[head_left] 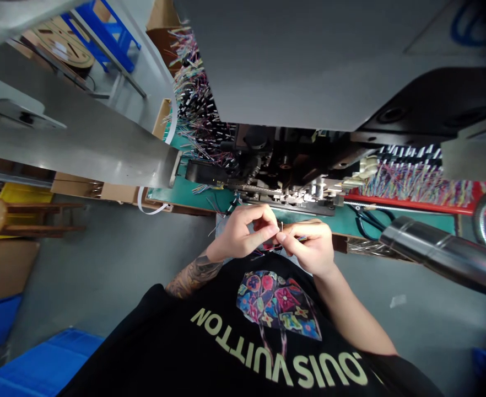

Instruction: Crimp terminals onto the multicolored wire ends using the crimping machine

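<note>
My left hand (247,230) and my right hand (311,245) meet fingertip to fingertip just in front of the bench edge. Both are closed in a pinch. A thin wire with a pale tip (281,226) stands up between the fingertips. More thin coloured wires (303,238) show at my right fingers and hang below the hands, partly hidden by them. The fingers cover what my left hand pinches, apart from that wire end. Right behind the hands sits the metal work area of a machine (286,196).
Bundles of wires with white tips (204,105) lie at the back left; more wires (412,179) fill a red tray (408,204) at the right. Black-handled pliers (369,220) rest on the green bench (428,220). A metal tube (441,251) juts in from the right.
</note>
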A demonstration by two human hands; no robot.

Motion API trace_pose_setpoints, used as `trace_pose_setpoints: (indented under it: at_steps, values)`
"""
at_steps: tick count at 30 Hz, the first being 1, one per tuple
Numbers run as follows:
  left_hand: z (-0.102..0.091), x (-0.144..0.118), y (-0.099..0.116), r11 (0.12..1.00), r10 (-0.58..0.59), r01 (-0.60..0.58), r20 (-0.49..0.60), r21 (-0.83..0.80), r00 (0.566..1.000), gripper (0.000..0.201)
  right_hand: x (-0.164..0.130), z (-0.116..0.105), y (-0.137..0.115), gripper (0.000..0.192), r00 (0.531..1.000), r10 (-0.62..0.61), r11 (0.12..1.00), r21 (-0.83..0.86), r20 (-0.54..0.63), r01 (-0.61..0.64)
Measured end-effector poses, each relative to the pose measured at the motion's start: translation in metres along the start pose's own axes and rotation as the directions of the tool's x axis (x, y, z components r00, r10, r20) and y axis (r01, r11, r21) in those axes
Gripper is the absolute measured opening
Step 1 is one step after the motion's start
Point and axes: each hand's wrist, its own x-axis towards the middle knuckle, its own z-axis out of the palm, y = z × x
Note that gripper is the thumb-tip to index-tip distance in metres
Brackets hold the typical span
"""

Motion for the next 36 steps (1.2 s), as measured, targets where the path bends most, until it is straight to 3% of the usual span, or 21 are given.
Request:
trace_pose_setpoints:
  at_steps: [4, 9, 16, 21, 24, 27, 31, 33, 36]
  values:
    - [0.003, -0.003, 0.001, 0.988, 0.108, -0.096, -0.098, 0.119, 0.989, 0.027, -0.004, -0.003, -0.001, 0.05, 0.999, -0.039, 0.999, -0.022, 0.001, 0.039]
    - [-0.013, -0.004, 0.001, 0.982, 0.083, -0.035, -0.256, 0.187, 0.963, 0.026, -0.01, -0.011, -0.002, 0.035, 1.0, -0.01, 0.999, 0.049, -0.017, 0.011]
    - [-0.007, -0.006, 0.004, 0.97, 0.155, -0.153, 0.003, 0.19, 0.988, 0.011, -0.008, -0.007, 0.004, 0.034, 0.998, 0.036, 0.986, 0.16, 0.056, -0.045]
    - [-0.001, -0.005, -0.003, 0.937, 0.223, -0.231, 0.059, 0.263, 0.973, 0.023, -0.007, -0.007, 0.003, 0.04, 0.996, 0.065, 0.988, 0.134, 0.066, -0.073]
    - [-0.003, -0.006, -0.005, 0.945, 0.211, -0.203, -0.006, 0.255, 0.977, 0.03, -0.01, -0.009, 0.004, 0.038, 0.996, 0.068, 0.984, 0.164, 0.057, -0.076]
    - [-0.009, -0.007, -0.003, 0.971, 0.117, -0.091, -0.106, 0.221, 0.988, 0.031, -0.013, -0.007, 0.009, 0.033, 0.99, 0.108, 0.981, 0.172, -0.093, -0.091]
    - [-0.013, -0.007, -0.002, 0.973, 0.032, -0.046, 0.065, 0.226, 0.997, 0.018, -0.01, 0.004, 0.016, 0.026, 0.893, 0.138, 0.989, 0.101, -0.429, -0.105]
    - [-0.01, -0.009, -0.003, 0.955, 0.042, -0.069, 0.099, 0.289, 0.994, 0.019, -0.006, 0.01, 0.019, 0.025, 0.851, 0.148, 0.989, 0.092, -0.504, -0.118]
    - [-0.001, -0.01, -0.009, 0.929, 0.099, -0.101, 0.024, 0.356, 0.995, 0.018, 0.002, 0.016, 0.021, 0.024, 0.809, 0.218, 0.973, 0.188, -0.547, -0.135]
